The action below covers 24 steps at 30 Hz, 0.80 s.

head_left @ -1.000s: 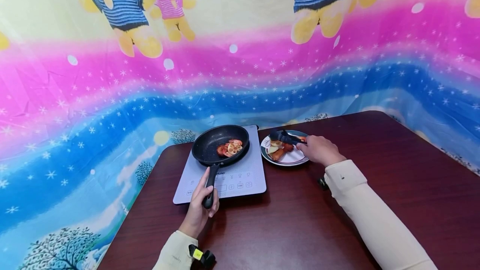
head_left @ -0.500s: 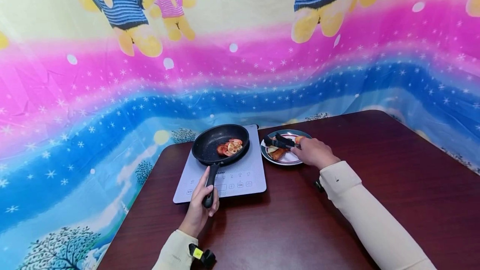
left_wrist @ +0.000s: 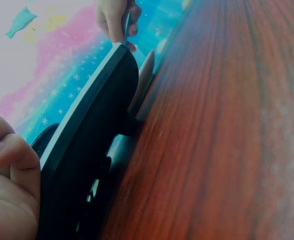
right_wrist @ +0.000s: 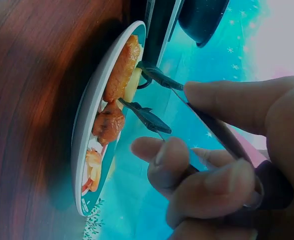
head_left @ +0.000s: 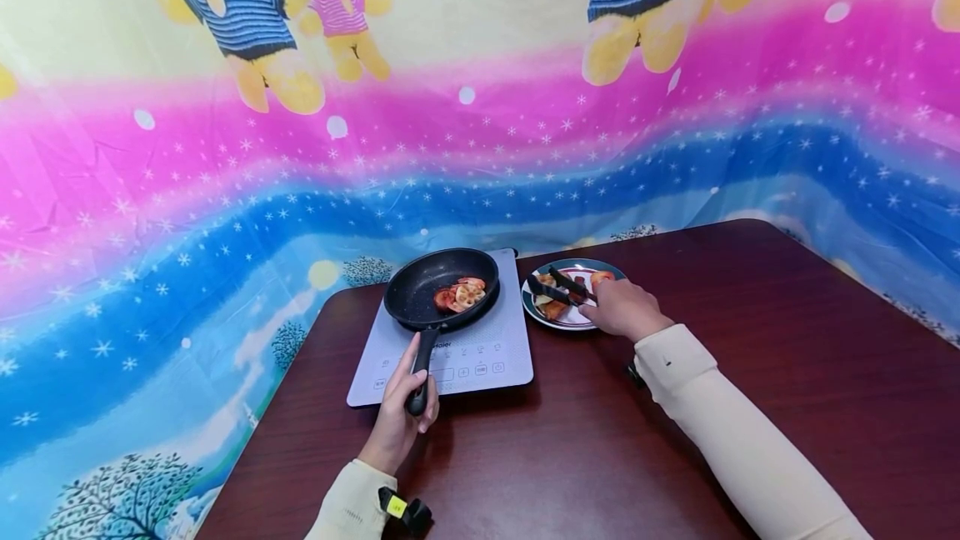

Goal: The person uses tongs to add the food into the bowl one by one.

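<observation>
My left hand (head_left: pixel 397 423) grips the black handle (head_left: pixel 422 373) of a frying pan (head_left: pixel 416 286), which sits on a white induction cooktop (head_left: pixel 513 332). Inside the pan lie a lotus root slice (head_left: pixel 470 297) and reddish food pieces. My right hand (head_left: pixel 624 308) holds black-tipped tongs (right_wrist: pixel 152 120) over a round plate (right_wrist: pixel 78 165) with a green rim band. The tongs' arms stand apart. Their tips are close to a browned chicken wing (right_wrist: pixel 122 72) and a pale yellow piece (right_wrist: pixel 132 86); contact is hard to tell. A browned meat chunk (right_wrist: pixel 108 124) and a shrimp-like piece (right_wrist: pixel 93 167) are also on the plate.
The dark wooden table (head_left: pixel 600 440) carries the cooktop, with the plate just to its right. A printed curtain (head_left: pixel 480 148) with bears and snowflakes hangs behind the table's far edge. In the left wrist view, the cooktop's dark underside (left_wrist: pixel 87 140) stands slightly above the table.
My right hand has moved a little left and toward me with the tongs, whose arms have spread apart over the plate. My left hand and the pan have stayed put.
</observation>
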Tool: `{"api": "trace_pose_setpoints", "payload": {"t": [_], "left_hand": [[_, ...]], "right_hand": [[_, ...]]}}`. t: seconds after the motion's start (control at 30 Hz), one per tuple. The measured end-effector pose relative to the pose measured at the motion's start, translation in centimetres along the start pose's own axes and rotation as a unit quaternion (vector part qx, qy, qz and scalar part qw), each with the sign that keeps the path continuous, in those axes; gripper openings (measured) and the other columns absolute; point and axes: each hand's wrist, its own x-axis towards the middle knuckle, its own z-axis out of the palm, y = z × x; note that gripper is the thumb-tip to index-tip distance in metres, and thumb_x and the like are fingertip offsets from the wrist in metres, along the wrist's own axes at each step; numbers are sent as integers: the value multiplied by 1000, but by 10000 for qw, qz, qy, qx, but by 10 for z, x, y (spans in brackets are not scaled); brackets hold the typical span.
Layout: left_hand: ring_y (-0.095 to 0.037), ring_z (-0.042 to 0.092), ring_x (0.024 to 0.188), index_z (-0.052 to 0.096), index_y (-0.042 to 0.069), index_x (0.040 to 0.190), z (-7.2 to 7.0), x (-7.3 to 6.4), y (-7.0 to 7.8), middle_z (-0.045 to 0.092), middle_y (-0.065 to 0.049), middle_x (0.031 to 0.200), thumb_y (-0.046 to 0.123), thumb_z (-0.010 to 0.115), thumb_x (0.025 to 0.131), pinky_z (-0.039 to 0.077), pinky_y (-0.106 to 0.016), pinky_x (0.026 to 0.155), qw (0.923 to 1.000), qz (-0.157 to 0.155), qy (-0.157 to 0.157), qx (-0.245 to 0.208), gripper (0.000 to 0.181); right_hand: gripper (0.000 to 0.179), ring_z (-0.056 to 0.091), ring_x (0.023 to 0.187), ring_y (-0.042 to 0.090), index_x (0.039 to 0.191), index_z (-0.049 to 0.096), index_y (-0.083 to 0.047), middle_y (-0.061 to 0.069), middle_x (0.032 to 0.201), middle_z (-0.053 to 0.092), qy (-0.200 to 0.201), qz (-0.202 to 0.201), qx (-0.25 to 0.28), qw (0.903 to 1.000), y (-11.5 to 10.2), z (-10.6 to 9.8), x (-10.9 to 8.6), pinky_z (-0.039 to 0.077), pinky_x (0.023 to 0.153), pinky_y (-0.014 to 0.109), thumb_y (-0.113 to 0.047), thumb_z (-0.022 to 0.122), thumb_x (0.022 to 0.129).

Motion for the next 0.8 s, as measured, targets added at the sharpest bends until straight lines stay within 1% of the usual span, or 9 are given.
{"api": "trace_pose_setpoints", "payload": {"t": [0.17,0.23,0.3,0.43,0.5,0.6,0.7,0.8], "left_hand": [[-10,44,47,-4,7,155,0,0,0,51,0,61,9,31,100,33,-20,39,10000,-14,8,3,65],[-11,44,46,-4,7,155,1,0,0,51,0,61,9,31,100,33,-21,39,10000,-15,17,-2,65],[-11,43,46,-4,7,155,1,0,0,51,0,61,9,31,100,33,-21,39,10000,-14,17,-6,65],[-10,44,47,-3,8,155,1,0,0,52,0,61,10,32,100,35,-20,39,10000,-60,50,23,65],[-10,45,47,-2,8,155,1,-1,1,52,1,61,11,32,100,35,-20,39,10000,-61,39,34,65],[-11,44,47,-2,9,155,1,-1,1,52,0,61,11,33,100,33,-21,39,10000,-61,36,29,65],[-11,43,47,-3,8,155,0,-1,1,51,0,61,11,32,100,32,-21,38,10000,-45,25,27,65],[-11,44,47,-3,8,155,0,-1,1,51,0,61,11,33,100,33,-20,39,10000,-63,49,35,65]], "right_hand": [[41,54,77,27,107,67,-2,13,88,61,216,6,173,9996,1,1,1,44,60,39,-39,61,91],[39,53,77,26,104,69,-3,11,84,60,263,17,280,9993,2,1,1,43,61,39,-39,62,91],[39,53,79,26,105,69,-4,12,88,62,295,28,346,9990,2,0,1,43,62,39,-39,62,91],[41,54,84,28,111,69,-5,17,105,63,380,-22,341,9987,4,0,1,45,64,41,-40,62,91],[41,54,83,28,111,68,-5,18,106,63,421,-58,307,9986,4,-1,1,46,63,41,-40,61,91],[41,53,76,27,107,69,-3,15,93,62,416,-57,352,9985,3,-4,0,43,59,38,-40,61,91],[41,50,69,25,105,68,-2,11,78,56,389,-9,437,9983,2,-7,-3,40,55,35,-40,61,91],[42,49,65,23,104,67,-1,9,73,53,376,9,540,9978,0,-12,-6,40,53,34,-40,60,92]]}}
